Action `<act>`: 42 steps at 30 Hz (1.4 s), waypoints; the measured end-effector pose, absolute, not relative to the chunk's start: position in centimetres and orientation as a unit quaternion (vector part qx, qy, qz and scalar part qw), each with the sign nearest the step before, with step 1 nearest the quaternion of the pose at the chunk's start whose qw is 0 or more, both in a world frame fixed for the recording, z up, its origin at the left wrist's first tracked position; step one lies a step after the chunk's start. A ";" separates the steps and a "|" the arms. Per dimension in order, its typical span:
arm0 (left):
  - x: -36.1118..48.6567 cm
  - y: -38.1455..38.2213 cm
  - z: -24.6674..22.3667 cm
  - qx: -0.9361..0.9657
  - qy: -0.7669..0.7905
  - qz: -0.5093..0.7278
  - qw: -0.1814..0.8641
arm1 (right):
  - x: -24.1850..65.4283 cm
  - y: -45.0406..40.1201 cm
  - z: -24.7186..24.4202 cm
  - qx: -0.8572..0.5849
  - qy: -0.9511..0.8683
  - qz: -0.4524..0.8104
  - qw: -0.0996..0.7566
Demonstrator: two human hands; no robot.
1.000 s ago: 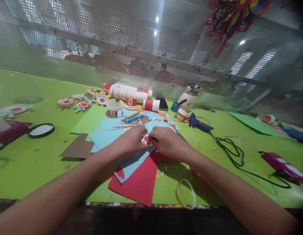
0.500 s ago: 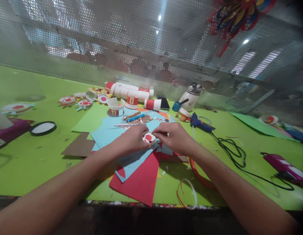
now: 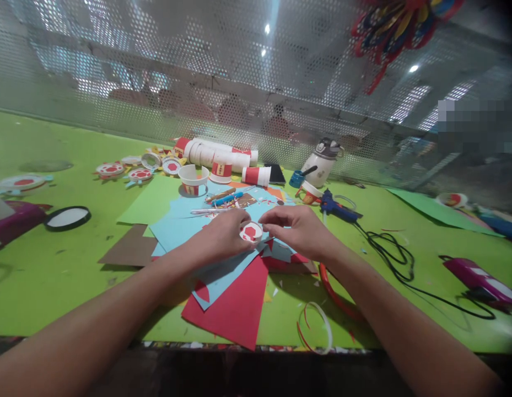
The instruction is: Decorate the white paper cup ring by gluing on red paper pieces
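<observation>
My left hand is closed around the edge of a small white paper cup bottom with a red hexagon and other red pieces on its face. Just right of it is my right hand, fingers curled but parted, with no object visible between them. Its fingertips are close to the disc's rim; I cannot tell if they touch. Under both hands lie blue paper sheets and a red sheet. Beyond the hands rest a blue pen and paper scraps.
Several cup-bottom turtles lie at the left behind a roll of tape. Paper cups and a white bottle stand at the back. A blue glue gun with its black cable is on the right.
My right thumb and fingers, pinched together at the disc's edge before, have parted slightly. My left hand keeps the disc in nearly the same place. The view has shifted a little.
</observation>
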State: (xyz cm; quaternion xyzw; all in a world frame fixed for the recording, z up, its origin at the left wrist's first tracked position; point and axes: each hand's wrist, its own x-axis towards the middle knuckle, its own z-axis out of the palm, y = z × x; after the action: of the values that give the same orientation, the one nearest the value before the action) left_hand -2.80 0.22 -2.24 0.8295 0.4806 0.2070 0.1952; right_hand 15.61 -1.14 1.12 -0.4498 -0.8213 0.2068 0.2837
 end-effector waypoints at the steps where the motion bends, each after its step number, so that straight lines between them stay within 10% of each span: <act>1: -2.8 0.3 -2.4 0.830 0.478 0.210 0.194 | 15.8 -1.2 1.1 -0.454 -0.816 0.212 0.288; 22: -2.3 -1.3 -1.7 0.819 0.432 0.310 0.217 | 16.6 -1.1 0.4 -0.503 -0.625 0.483 0.351; 36: -2.3 -1.4 -1.3 0.813 0.416 0.281 0.295 | 16.7 -0.9 0.4 -0.499 -0.632 0.467 0.366; 42: -2.4 -1.3 -0.8 0.808 0.452 0.276 0.257 | 18.6 -0.3 2.1 -0.592 -0.626 0.258 0.438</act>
State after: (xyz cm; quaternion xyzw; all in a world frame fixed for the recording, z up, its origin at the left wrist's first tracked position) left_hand -2.36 -1.31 -0.76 0.8085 0.4517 0.2756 0.2575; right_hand 18.57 -0.29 2.13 -0.5918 -0.6258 0.2576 0.4379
